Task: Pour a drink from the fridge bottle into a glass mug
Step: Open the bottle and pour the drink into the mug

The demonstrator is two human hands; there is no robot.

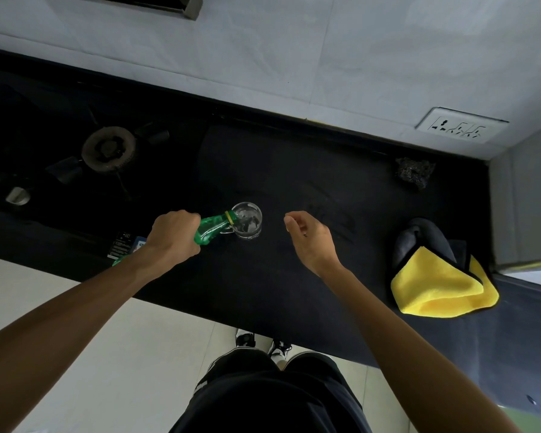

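A green plastic bottle is tilted almost flat, its yellow-ringed mouth over the rim of a clear glass mug. The mug stands upright on the black counter and holds clear liquid. My left hand is wrapped around the bottle's body; the label end sticks out below my wrist. My right hand hovers to the right of the mug, apart from it, with fingers loosely curled; I cannot tell whether it pinches something small.
A gas burner and two stove knobs lie at the left. A yellow and grey cloth sits at the right, a black scrubber near the back wall, and a wall socket above it.
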